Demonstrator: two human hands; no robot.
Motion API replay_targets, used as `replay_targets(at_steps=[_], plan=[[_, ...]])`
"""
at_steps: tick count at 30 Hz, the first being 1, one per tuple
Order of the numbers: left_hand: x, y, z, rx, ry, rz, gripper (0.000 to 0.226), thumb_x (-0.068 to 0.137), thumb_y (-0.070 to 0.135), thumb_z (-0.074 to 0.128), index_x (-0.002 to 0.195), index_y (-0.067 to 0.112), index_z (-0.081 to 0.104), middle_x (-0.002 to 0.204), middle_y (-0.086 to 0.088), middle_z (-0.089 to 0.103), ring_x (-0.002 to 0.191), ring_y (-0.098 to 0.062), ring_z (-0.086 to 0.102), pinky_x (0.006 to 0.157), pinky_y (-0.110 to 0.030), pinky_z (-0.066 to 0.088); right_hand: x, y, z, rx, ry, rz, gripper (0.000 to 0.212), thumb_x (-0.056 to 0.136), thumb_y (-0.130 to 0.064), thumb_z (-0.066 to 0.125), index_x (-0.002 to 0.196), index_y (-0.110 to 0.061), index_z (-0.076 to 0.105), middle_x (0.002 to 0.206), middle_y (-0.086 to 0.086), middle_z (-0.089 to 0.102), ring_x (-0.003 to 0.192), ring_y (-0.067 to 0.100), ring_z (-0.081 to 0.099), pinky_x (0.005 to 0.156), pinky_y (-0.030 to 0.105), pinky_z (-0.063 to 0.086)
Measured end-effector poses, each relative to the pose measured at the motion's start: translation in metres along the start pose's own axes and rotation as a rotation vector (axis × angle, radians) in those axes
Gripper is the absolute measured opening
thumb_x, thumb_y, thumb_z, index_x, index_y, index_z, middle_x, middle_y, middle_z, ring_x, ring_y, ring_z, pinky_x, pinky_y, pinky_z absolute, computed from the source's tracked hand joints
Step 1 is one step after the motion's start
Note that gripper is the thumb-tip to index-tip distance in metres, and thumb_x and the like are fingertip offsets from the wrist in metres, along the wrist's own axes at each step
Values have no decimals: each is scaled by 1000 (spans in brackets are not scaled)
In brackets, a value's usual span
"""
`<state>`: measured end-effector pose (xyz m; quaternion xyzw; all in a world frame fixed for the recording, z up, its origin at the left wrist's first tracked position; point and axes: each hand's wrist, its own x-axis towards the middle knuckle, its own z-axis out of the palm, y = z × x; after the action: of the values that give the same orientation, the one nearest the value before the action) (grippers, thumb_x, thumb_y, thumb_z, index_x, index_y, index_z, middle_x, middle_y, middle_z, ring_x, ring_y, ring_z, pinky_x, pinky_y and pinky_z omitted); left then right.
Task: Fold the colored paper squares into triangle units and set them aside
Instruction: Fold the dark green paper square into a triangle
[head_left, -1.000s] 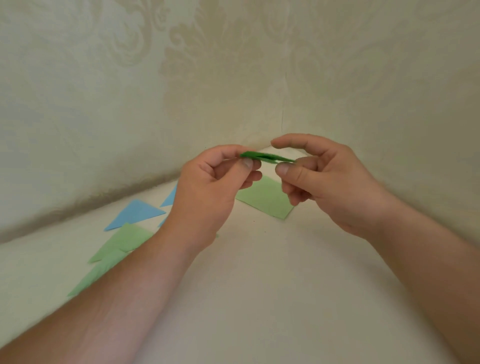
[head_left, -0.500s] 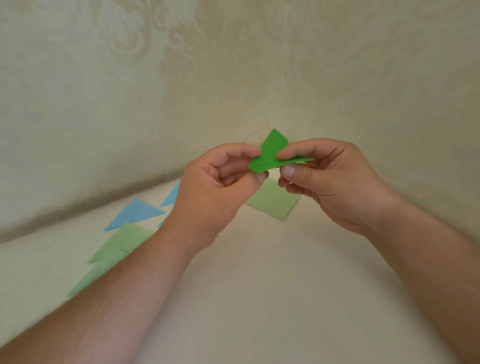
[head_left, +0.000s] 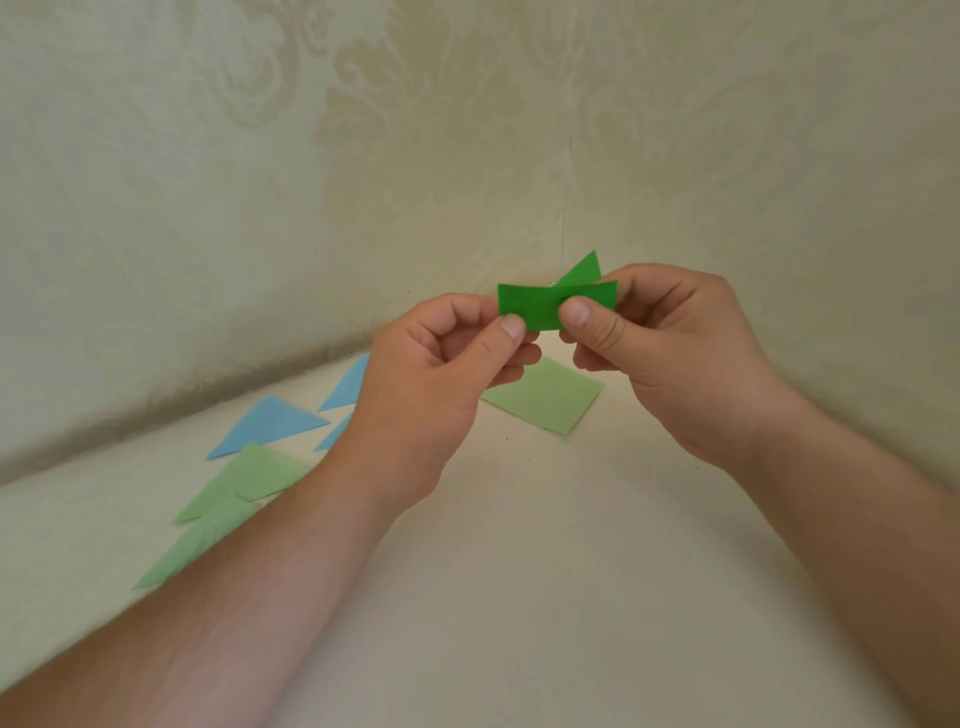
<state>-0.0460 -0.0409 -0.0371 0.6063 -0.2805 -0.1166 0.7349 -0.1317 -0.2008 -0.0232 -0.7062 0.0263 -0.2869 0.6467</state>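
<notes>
Holding the dark green paper (head_left: 540, 306) up in front of us, above the bench (head_left: 519, 571), we have it between both hands. Our left hand (head_left: 441, 374) pinches its lower left part, the thumb pressed on the near face and the other fingers (head_left: 522, 356) curled behind it. Our right hand (head_left: 670, 348) pinches the right end in the same way, thumb in front and the remaining fingers wrapped round the back. The paper shows as a folded strip lying roughly level, and a pointed flap of the same green sticks up behind its right half. It touches nothing but our fingers.

Below the hands, a pale green square (head_left: 550, 397) lies flat on the bench near the wall (head_left: 260, 208), partly hidden by our left fingers. To the left, well apart from the square, a pale green triangle (head_left: 249, 478) lies on the bench and overlaps a second pale green piece (head_left: 192, 545) nearer to us. Just beyond them lies a blue triangle (head_left: 270, 423), and further blue pieces (head_left: 348, 384) show beside our left wrist, partly covered by it. The wall behind carries a faint ornamental pattern.
</notes>
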Motion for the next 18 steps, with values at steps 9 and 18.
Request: replay_targets(at_steps=[9, 18], plan=[[-1, 1, 5, -104, 47, -136, 16, 96, 2, 65, 103, 16, 60, 80, -10, 76, 70, -17, 71, 71, -27, 59, 2, 6, 1, 4, 36, 47, 20, 93, -2, 70, 93, -20, 62, 68, 6, 71, 68, 23, 66, 63, 30, 55], [2, 2, -1, -20, 23, -86, 23, 91, -3, 70, 105, 16, 74, 91, -4, 80, 85, -15, 74, 88, -31, 61, 3, 2, -5, 134, -84, 197, 21, 73, -20, 80, 93, -16, 76, 79, 8, 67, 65, 17, 59, 68, 28, 52]])
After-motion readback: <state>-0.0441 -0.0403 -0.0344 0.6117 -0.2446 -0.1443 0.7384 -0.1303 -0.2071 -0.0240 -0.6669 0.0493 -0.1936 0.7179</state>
